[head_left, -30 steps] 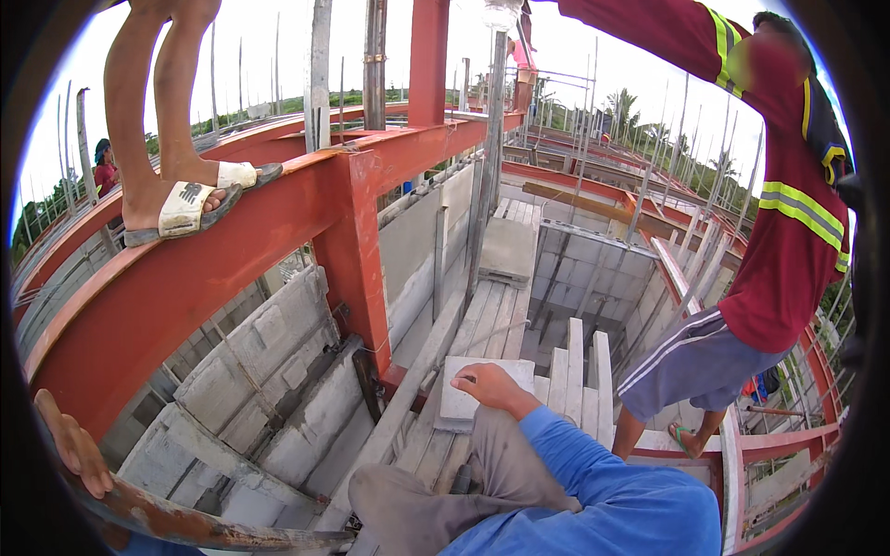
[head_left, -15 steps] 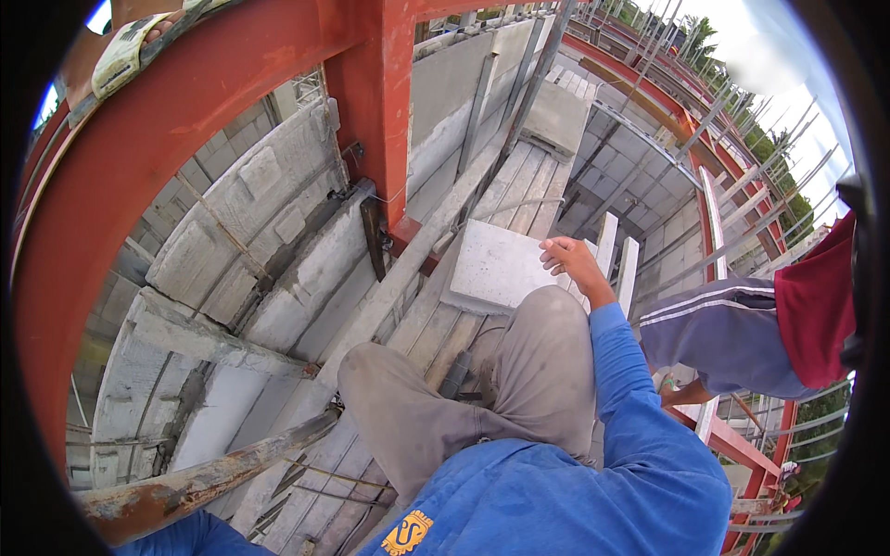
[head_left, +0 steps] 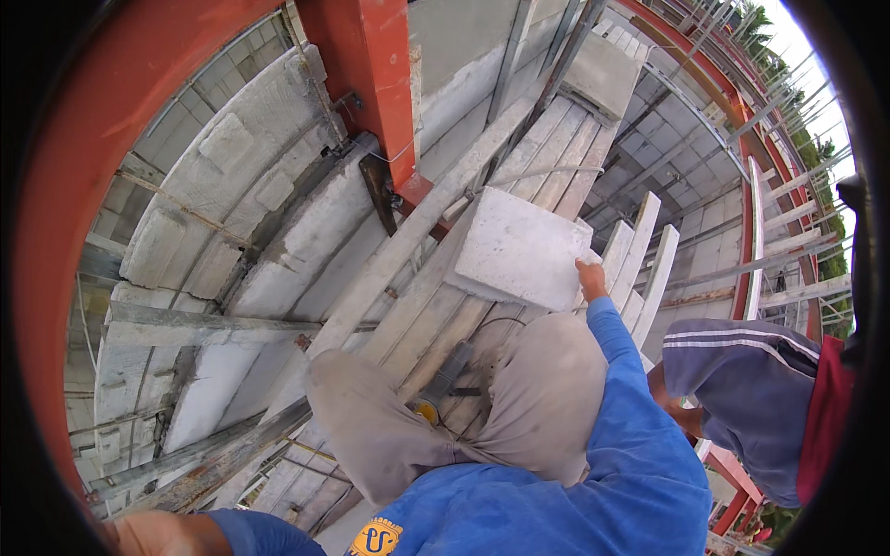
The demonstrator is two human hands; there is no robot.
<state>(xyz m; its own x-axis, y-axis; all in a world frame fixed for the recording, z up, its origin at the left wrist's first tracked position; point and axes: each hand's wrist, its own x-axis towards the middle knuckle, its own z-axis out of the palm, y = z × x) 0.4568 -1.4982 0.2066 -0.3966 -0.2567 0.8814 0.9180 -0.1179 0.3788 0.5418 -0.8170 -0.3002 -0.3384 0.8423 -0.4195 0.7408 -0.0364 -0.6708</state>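
A pale, flat concrete block (head_left: 524, 248) lies on the wooden planks in front of my knees. My right hand (head_left: 591, 278) is closed on its right-hand edge, fingers wrapped around the corner. Low at the left rim, my left hand (head_left: 153, 533) is only partly visible and blurred; its fingers cannot be made out. It is nearest to a long, stained pole (head_left: 241, 454). Between my bent legs rests an angle grinder (head_left: 445, 375) with a dark body and a yellow head, touched by neither hand.
Narrow planks (head_left: 533, 157) form the platform, with another grey block (head_left: 607, 69) at its far end. A red steel column (head_left: 375, 93) rises ahead on the left. Rough block walling (head_left: 232, 167) stands on the left. Another person's leg (head_left: 732, 361) is close on my right.
My right hand has come down from above the block and taken hold of its right edge. My left hand has come into view at lower left. The view has shifted, showing the grinder more fully.
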